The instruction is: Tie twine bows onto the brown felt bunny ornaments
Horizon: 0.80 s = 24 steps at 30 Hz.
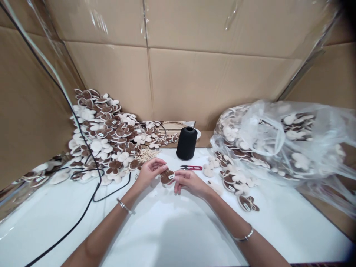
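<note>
Above the middle of the white table, a small brown plush bunny-shaped patch (166,178) with a white label is held between both hands. My left hand (151,173) pinches its upper left part between thumb and fingers. On the other side, my right hand (190,181) grips the edge near the label. Just behind the hands lie red-handled thread snips (191,168). A pile of short cream cord pieces (148,154) sits behind my left hand. To the right, a finished-looking brown patch with a cord bow (248,203) rests beside several other patches (235,180).
A black thread cone (186,144) stands upright behind the snips. At left is a high heap of brown and cream patches (102,129). A clear plastic bag (267,137) of patches fills the right. Black cable (94,193) crosses the left; cardboard walls (194,81) enclose the table (133,237).
</note>
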Available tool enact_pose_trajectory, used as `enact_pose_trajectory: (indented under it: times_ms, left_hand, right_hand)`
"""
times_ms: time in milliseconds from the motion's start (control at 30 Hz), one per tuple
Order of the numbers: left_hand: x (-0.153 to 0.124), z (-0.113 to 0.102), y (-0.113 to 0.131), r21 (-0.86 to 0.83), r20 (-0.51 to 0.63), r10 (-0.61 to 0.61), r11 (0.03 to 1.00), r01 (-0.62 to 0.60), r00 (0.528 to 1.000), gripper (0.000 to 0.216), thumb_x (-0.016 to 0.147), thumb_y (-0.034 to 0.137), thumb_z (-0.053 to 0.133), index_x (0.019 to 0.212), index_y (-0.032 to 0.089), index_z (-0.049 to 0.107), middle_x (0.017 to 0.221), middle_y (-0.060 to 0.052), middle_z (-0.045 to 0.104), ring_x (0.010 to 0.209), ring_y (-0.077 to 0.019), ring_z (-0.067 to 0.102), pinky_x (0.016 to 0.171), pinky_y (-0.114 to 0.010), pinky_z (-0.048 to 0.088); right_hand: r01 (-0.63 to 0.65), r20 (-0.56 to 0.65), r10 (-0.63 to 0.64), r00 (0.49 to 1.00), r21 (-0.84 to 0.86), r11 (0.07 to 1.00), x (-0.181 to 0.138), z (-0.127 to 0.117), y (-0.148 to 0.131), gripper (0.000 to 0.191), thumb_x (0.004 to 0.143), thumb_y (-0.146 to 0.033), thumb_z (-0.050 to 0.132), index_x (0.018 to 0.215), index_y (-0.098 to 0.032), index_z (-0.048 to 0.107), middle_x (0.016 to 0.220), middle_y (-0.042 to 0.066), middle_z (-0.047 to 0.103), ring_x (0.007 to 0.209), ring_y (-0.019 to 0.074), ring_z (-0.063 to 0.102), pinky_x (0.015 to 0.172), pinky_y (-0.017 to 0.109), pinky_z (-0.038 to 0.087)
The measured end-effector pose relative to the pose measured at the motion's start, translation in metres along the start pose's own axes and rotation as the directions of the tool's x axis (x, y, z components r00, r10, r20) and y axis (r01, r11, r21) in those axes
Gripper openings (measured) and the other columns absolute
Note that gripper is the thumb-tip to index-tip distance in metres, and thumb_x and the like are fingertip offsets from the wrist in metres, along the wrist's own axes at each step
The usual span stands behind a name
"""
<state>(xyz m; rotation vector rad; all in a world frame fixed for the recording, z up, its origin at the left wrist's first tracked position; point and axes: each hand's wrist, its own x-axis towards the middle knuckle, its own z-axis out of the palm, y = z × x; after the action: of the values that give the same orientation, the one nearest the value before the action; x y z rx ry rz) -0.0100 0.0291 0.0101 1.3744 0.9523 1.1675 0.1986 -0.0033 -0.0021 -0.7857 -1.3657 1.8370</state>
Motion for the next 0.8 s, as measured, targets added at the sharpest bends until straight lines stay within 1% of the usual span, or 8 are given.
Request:
enact_pose_trajectory:
  times_ms: [100,233,333,533,700,800]
  left_hand:
    - [-0.002,0.001,0.004,-0.005,-0.007,0.002,1.000,-0.002,1.000,0.031,0.068,0.038,0.081,0.084,0.016,0.065,0.080,-0.003,0.071,0.076,-0.0167,0.068,0.073,-0.027,0.054]
    - [-0.005,0.005,0.013,0.001,-0.006,-0.008,1.000,0.008,1.000,0.033,0.067,0.038,0.081,0.084,0.015,0.066,0.078,-0.003,0.071,0.075,-0.0166,0.068,0.073,-0.028,0.055]
    - [-0.007,0.007,0.017,0.015,-0.010,-0.005,1.000,0.005,1.000,0.033,0.066,0.039,0.081,0.083,0.015,0.066,0.078,-0.003,0.071,0.074,-0.0165,0.068,0.072,-0.028,0.055]
    - [-0.009,0.009,0.018,0.022,-0.006,0.011,1.000,-0.011,1.000,0.031,0.066,0.037,0.081,0.082,0.015,0.066,0.076,-0.003,0.070,0.072,-0.0153,0.067,0.071,-0.027,0.055]
    - [-0.009,0.010,0.019,0.013,-0.002,0.010,1.000,-0.010,1.000,0.031,0.066,0.037,0.082,0.082,0.015,0.066,0.077,-0.002,0.070,0.072,-0.0149,0.067,0.071,-0.027,0.055]
    - [-0.009,0.010,0.019,0.016,0.005,0.003,1.000,-0.003,1.000,0.030,0.067,0.036,0.081,0.083,0.015,0.066,0.077,-0.003,0.070,0.073,-0.0151,0.067,0.072,-0.027,0.055]
  right_hand:
    - [0.015,-0.002,-0.015,1.000,0.008,1.000,0.001,-0.001,0.002,0.041,0.078,-0.040,0.075,0.107,-0.013,0.064,0.089,0.010,0.072,0.063,0.0149,0.068,0.058,0.027,0.052]
    - [0.046,-0.021,-0.046,0.999,0.002,0.999,0.003,-0.002,0.005,0.033,0.082,-0.041,0.070,0.095,-0.012,0.067,0.082,0.009,0.072,0.061,0.0142,0.067,0.059,0.027,0.052]
    - [0.060,-0.018,-0.060,0.998,0.004,0.998,0.003,-0.003,0.006,0.033,0.084,-0.044,0.067,0.089,-0.012,0.067,0.073,0.007,0.071,0.060,0.0143,0.067,0.059,0.027,0.051]
    - [0.031,-0.050,-0.030,0.998,0.021,0.999,0.003,-0.003,0.006,0.033,0.074,-0.037,0.079,0.092,-0.013,0.066,0.072,0.005,0.071,0.057,0.0136,0.065,0.057,0.026,0.049]
    - [0.068,-0.038,-0.067,0.997,0.002,0.998,0.003,-0.005,0.008,0.034,0.082,-0.045,0.069,0.087,-0.012,0.066,0.073,0.007,0.070,0.058,0.0140,0.064,0.060,0.029,0.050]
    - [0.042,-0.027,-0.041,0.999,0.025,0.999,0.003,-0.006,0.010,0.032,0.078,-0.041,0.075,0.091,-0.012,0.066,0.072,0.005,0.070,0.057,0.0131,0.063,0.061,0.028,0.050]
